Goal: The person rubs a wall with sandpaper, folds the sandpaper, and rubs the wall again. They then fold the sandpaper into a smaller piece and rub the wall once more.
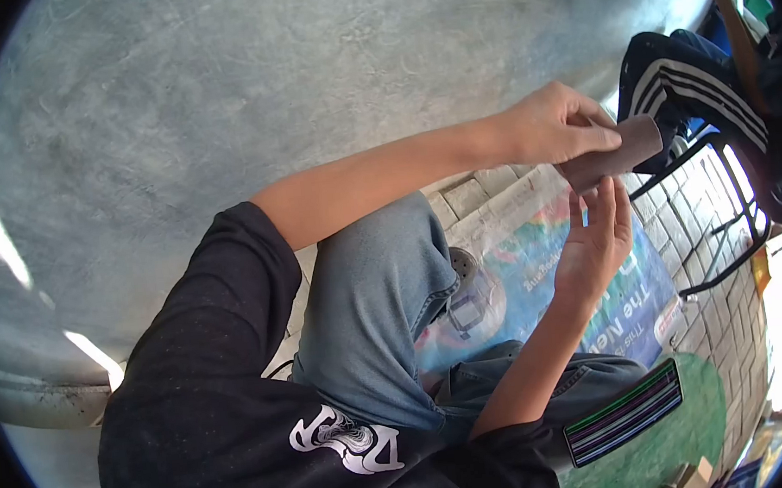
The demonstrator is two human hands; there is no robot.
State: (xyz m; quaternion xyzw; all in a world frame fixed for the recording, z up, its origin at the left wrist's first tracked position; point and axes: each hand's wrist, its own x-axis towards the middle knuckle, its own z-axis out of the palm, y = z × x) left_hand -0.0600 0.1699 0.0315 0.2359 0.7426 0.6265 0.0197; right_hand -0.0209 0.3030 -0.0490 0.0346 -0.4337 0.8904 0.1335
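Observation:
A curved brown-grey sheet [640,140], with the look of sandpaper, is held up at the upper right. My left hand [559,127] is closed on its left part, the thumb lying across the near face. Just below, my right hand [593,249] reaches up with its palm in view. Its fingers are stretched and apart, and the fingertips meet the sheet's lower edge. Under both hands lies a printed blue banner [558,290] on the floor.
A grey wall [302,75] runs along my left side. Another person in striped trousers [699,92] sits on a black metal-framed chair [736,256] at the right. A green round surface [645,436] carries a dark striped panel [624,412] and a wooden block [691,478].

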